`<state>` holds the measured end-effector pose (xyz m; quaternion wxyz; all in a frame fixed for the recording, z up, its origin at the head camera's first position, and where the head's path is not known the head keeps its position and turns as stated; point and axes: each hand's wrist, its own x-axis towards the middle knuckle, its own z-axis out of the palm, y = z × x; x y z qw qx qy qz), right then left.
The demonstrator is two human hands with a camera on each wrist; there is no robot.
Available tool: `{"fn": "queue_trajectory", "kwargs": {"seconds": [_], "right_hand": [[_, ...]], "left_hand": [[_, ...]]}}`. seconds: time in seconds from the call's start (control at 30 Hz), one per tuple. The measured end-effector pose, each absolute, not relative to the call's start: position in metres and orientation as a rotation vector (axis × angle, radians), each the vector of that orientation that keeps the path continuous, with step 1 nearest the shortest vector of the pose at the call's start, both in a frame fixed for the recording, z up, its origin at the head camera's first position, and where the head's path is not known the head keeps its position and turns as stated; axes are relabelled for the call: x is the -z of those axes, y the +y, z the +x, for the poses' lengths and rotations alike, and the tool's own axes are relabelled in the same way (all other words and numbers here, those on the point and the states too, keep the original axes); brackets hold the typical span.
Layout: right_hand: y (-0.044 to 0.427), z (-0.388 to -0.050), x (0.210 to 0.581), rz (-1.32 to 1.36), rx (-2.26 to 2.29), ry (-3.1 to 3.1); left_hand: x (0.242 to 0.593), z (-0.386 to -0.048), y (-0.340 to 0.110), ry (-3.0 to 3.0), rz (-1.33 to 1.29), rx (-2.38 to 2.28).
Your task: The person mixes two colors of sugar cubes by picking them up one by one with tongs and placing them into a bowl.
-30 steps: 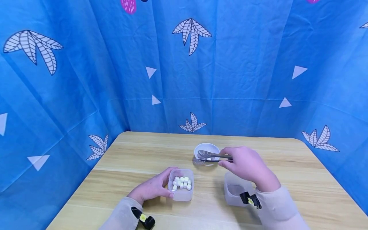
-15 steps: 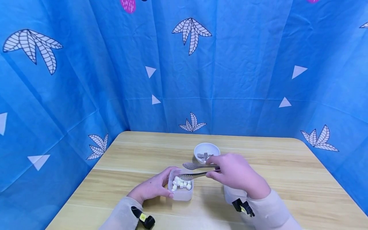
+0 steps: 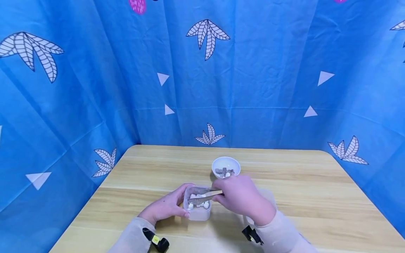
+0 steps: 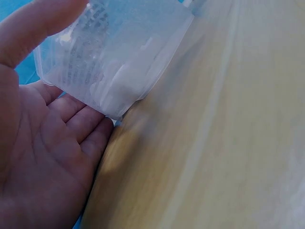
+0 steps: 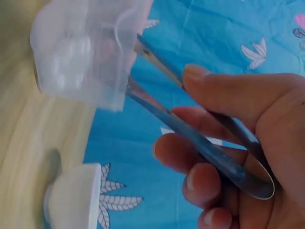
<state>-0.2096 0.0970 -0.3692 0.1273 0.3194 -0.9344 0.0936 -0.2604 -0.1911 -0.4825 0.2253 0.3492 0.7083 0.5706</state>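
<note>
My left hand (image 3: 169,206) holds a small translucent plastic container (image 3: 200,215) on the table, thumb on the near side and fingers beyond. Several white cubes (image 3: 191,206) lie inside it. Metal tongs (image 3: 197,201) with perforated tips are in my right hand (image 3: 243,196), pinched between thumb and fingers. Their tips reach down into the container among the cubes, arms apart. Whether a cube sits between the tips cannot be told. In the left wrist view, the perforated tip shows blurred through the container wall (image 4: 152,71).
Behind the right hand stands a white bowl (image 3: 225,162) with several grey cubes (image 3: 224,170) and a little white in it. A second translucent container (image 3: 269,194) is mostly hidden under the right forearm. Blue patterned cloth (image 3: 265,77) hangs around the wooden table (image 3: 152,165).
The right hand has carried the tongs from over the white bowl leftward and toward me, down into the container. The left hand keeps its hold on the container.
</note>
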Motion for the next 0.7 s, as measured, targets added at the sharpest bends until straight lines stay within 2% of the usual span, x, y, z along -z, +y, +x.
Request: {"fn": "queue_trajectory", "kwargs": {"seconds": [0.13,0.4,0.7], "right_hand": [[0.0887,-0.2099,0.3719,0.888,-0.253,-2.742],[0.0847,-0.2094,0.3729,0.917,-0.224,-2.771],[0.0861,-0.2104,0.3731,0.925,-0.213,-2.730]], "left_hand": [[0.4815,-0.2591,-0.1904,1.958,0.970,-1.584],[0.4781,-0.2563,-0.1917,2.073,0.826,-1.488],[0.4783,-0.2584,-0.1914,2.042,0.882,-1.506]]}}
